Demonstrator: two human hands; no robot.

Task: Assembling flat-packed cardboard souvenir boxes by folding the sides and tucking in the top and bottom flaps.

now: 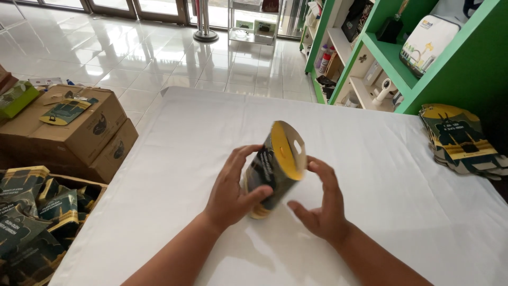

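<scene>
A small dark green and yellow cardboard package point(276, 168) with a rounded yellow flap and hang slot on top stands tilted above the white table point(370, 175). My left hand point(231, 186) wraps its left side, thumb across the front. On its right, my right hand point(324, 200) is cupped with fingers spread, fingertips touching or nearly touching the box edge.
A stack of flat dark green and yellow packages point(461, 139) lies at the table's right edge. Left of the table stand brown cartons point(74, 130) and an open box of folded packages point(37, 222). Green shelves point(402, 58) rise behind; a tiled floor point(132, 53) lies beyond.
</scene>
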